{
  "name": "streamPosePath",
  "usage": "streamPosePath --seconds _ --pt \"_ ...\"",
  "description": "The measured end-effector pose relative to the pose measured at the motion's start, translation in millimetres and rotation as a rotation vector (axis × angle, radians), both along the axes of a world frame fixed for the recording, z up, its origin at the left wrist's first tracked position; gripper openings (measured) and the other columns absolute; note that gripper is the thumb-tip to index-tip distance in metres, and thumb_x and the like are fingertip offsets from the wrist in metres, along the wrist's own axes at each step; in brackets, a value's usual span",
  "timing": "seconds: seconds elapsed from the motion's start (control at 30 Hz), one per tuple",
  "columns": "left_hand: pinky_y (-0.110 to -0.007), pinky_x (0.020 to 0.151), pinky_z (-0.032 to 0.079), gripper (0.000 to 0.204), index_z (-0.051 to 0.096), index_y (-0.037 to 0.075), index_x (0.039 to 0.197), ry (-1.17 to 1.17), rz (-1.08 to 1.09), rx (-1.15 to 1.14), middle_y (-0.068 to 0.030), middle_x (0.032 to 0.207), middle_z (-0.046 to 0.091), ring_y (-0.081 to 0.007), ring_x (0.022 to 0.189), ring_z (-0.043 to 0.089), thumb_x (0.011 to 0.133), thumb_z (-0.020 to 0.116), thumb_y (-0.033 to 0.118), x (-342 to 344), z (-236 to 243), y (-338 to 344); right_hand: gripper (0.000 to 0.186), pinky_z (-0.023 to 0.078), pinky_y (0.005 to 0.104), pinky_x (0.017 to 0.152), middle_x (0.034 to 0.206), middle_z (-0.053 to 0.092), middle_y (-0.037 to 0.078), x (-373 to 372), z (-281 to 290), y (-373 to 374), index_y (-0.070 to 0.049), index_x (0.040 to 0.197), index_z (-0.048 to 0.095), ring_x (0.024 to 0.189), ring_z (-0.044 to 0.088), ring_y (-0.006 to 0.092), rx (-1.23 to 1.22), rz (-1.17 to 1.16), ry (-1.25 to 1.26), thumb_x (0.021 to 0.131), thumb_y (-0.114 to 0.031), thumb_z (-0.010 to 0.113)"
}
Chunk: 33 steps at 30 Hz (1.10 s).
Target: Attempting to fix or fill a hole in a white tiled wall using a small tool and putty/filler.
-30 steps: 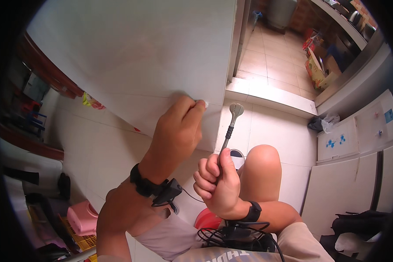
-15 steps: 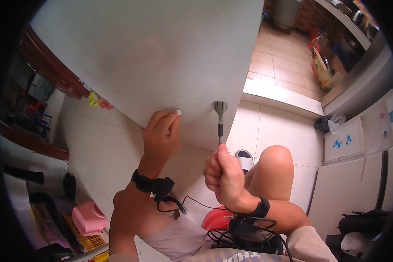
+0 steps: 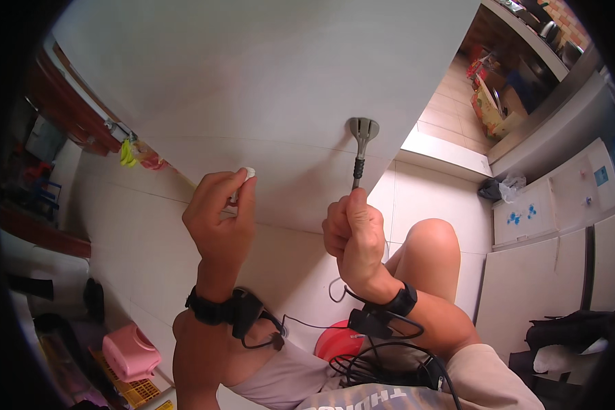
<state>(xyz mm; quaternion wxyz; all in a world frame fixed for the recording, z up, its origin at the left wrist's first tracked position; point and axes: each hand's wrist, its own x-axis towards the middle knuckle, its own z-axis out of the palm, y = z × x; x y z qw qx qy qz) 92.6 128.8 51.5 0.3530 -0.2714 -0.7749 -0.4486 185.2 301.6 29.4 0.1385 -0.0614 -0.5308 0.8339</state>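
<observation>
My right hand (image 3: 354, 229) is closed around the shaft of a metal tool (image 3: 361, 142). The tool has a broad rounded head with slots and a dark ribbed collar, and it points away from me in front of a white wall (image 3: 266, 75). I cannot tell whether its head touches the wall. To the left, my left hand (image 3: 220, 205) pinches a small white piece (image 3: 250, 173) between thumb and fingertips, apart from the tool. What the piece is cannot be made out. Both wrists wear black straps with cabled boxes.
A red round object (image 3: 339, 339) and a coil of black cable (image 3: 362, 365) lie by my lap. At left stand a pink container (image 3: 131, 352) and a yellow basket (image 3: 138, 391). White cabinets (image 3: 536, 215) line the right, beyond a raised step (image 3: 444, 154).
My right hand and the tool have risen slightly in the view, with the tool's head farther up the wall. My left hand is farther left, still pinching the white piece. The view has shifted somewhat.
</observation>
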Motion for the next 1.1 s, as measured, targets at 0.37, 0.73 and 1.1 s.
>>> streamPosePath --seconds 0.37,0.73,1.1 --pt "-0.026 0.052 0.053 0.017 0.074 0.003 0.098 0.031 -0.086 0.012 -0.0083 0.087 0.071 -0.0156 0.066 0.067 0.084 0.077 -0.007 4 5 0 0.065 0.014 0.0277 0.043 0.06 0.023 -0.006 3 -22 -31 -0.018 0.066 0.029 0.047 0.021 0.0073 -0.122 0.028 -0.159 0.101 -0.069 0.05" --pt "-0.025 0.054 0.054 0.017 0.074 0.003 0.099 0.039 0.0 -0.003 -0.0084 0.086 0.072 -0.0147 0.068 0.067 0.084 0.078 -0.006 2 7 -15 0.051 0.019 0.0251 0.045 0.071 0.032 -0.003 35 46 -34 -0.014 0.077 0.037 0.055 0.027 0.0078 -0.418 0.485 -0.151 0.101 -0.051 0.063" --pt "-0.025 0.054 0.057 0.017 0.073 0.001 0.099 -0.015 -0.041 -0.039 -0.0101 0.088 0.072 -0.0149 0.07 0.069 0.084 0.076 -0.008 -5 -10 -11 0.058 0.02 0.0231 0.049 0.076 0.039 -0.005 108 77 -14 -0.01 0.084 0.04 0.061 0.028 0.003 -0.467 1.033 0.36 0.076 -0.03 0.094"
